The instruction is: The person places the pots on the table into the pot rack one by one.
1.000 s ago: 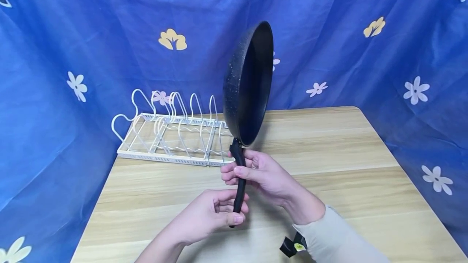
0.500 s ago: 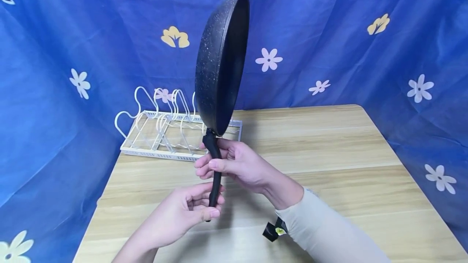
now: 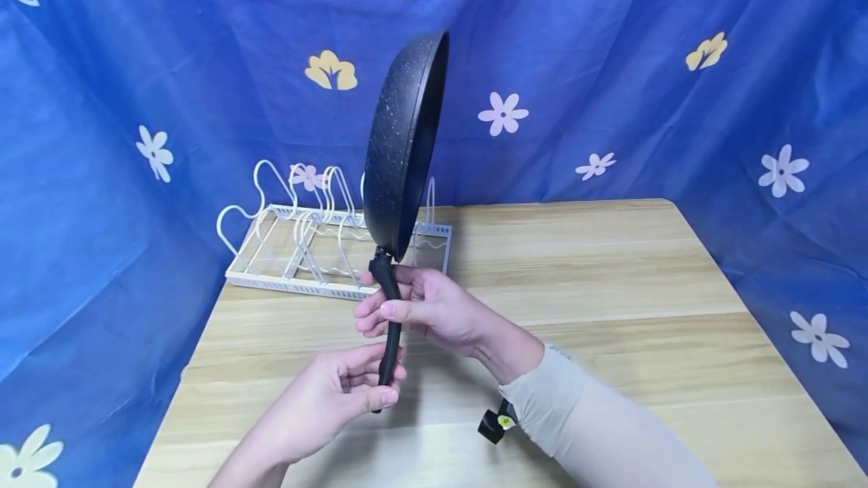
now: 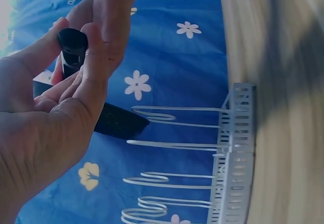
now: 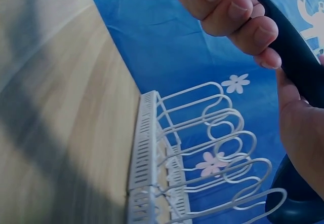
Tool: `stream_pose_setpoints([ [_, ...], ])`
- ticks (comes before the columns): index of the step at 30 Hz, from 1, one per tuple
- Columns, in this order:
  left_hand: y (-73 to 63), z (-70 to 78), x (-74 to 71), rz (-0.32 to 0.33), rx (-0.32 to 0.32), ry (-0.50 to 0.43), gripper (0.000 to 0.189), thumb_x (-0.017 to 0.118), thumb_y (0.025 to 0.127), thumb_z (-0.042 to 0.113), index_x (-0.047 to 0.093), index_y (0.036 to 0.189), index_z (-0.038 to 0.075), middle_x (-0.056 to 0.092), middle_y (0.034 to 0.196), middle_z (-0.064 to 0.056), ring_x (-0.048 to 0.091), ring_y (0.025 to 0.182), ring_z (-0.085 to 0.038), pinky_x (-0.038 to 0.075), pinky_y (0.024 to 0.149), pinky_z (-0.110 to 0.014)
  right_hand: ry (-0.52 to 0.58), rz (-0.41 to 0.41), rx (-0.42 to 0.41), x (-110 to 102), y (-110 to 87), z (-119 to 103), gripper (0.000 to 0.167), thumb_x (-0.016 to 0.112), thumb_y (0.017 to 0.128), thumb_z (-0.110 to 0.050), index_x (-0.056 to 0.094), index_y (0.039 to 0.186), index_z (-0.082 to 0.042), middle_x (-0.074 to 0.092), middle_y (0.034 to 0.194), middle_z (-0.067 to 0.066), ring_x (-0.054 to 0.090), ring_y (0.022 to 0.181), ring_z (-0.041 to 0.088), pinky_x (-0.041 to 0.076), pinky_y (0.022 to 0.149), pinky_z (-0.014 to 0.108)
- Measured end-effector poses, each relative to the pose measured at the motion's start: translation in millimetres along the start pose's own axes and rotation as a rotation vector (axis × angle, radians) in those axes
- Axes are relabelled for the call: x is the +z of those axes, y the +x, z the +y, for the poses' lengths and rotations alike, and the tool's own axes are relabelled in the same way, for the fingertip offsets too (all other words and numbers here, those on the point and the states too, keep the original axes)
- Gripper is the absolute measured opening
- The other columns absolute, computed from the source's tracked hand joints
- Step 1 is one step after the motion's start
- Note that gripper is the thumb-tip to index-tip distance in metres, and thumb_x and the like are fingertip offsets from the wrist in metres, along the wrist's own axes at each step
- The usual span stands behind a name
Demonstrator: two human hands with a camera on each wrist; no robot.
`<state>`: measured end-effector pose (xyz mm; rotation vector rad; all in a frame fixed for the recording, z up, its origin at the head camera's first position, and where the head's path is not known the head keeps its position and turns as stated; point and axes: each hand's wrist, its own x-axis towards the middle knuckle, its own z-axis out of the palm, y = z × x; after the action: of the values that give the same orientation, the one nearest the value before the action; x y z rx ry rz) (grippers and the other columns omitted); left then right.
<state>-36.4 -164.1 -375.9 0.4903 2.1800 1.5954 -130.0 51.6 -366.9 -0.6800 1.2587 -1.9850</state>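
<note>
A black speckled frying pan (image 3: 396,149) is held upright above the table, its bowl facing right and its handle pointing down. My right hand (image 3: 434,311) grips the upper handle just below the bowl, the thumb laid across it. Lower down, my left hand (image 3: 332,398) pinches the handle's end between thumb and fingers. In the left wrist view the end of the black handle (image 4: 73,41) shows between the left thumb and fingers. Behind the pan stands a white wire rack (image 3: 291,287), and the bowl hides part of its right side.
The rack's upright wire loops (image 5: 243,133) rise from slotted rails at the back left of the wooden table (image 3: 610,269). Blue patterned cloth (image 3: 576,59) hangs around the back and sides. A small black device (image 3: 493,426) with a yellow-green mark sits by the right cuff.
Both hands have moved left with the pan, which rose and then sank a little. It now stands in front of the rack's right part, with less of its inside showing.
</note>
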Motion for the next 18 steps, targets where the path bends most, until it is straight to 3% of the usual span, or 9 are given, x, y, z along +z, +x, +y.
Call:
stream_pose_setpoints([
  [6,-1.5,-13.1,5.0,-0.014,-0.033,-0.071,0.052,0.077,0.101,0.019,0.062,0.144,-0.007,0.078,0.125,-0.018,0.075,0.11,-0.001,0.064,0.092,-0.022,0.024,0.001,0.013,-5,-2.0,16,0.057,0.059,0.104,0.002,0.038,0.156,0.01,0.081,0.113,-0.002,0.078,0.108,0.012,0.062,0.109,0.038],
  [13,1.6,-28.6,12.2,-0.029,-0.054,-0.144,0.055,0.076,0.101,0.015,0.059,0.146,-0.012,0.076,0.127,-0.024,0.075,0.11,0.001,0.064,0.092,-0.021,0.084,0.012,0.047,-12,-3.4,34,0.061,0.056,0.104,0.003,0.028,0.157,0.017,0.081,0.112,-0.002,0.078,0.105,0.011,0.064,0.104,0.031],
  [18,4.4,-38.6,16.6,-0.022,-0.065,-0.165,0.054,0.076,0.101,0.014,0.059,0.145,-0.013,0.074,0.128,-0.028,0.075,0.11,0.0,0.064,0.091,-0.02,0.1,0.032,0.075,-16,-3.6,44,0.057,0.057,0.104,0.002,0.035,0.155,0.013,0.081,0.112,-0.002,0.078,0.105,0.01,0.063,0.106,0.032],
])
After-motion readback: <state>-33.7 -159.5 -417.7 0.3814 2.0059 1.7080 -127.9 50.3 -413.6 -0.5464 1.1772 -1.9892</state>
